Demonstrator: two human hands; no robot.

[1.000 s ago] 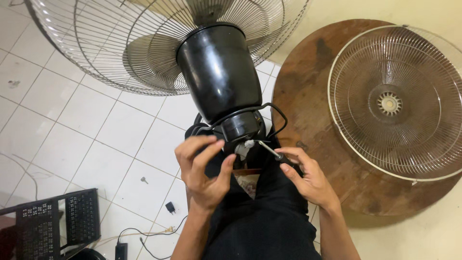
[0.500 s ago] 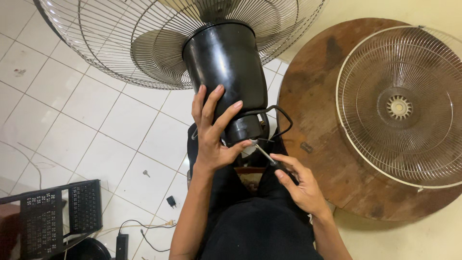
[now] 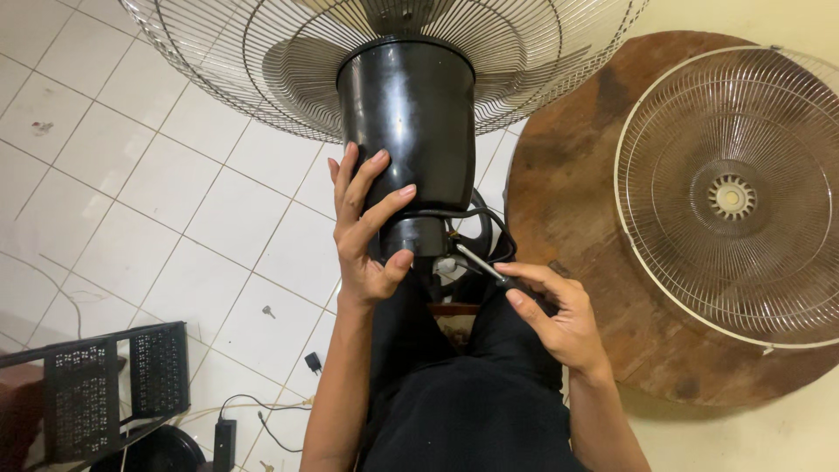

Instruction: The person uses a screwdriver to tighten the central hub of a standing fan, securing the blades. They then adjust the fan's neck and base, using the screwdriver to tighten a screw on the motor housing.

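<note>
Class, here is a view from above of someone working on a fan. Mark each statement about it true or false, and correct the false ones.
1. The left hand grips the black motor housing. True.
2. The right hand holds a hammer. False: it holds a slim screwdriver, its tip pointing at the base of the housing.
3. A detached white fan grille lies on the round wooden board. True.
4. The floor under the fan is carpeted. False: it is white tiled floor.
5. A black perforated rack stands at lower left. True.
</note>
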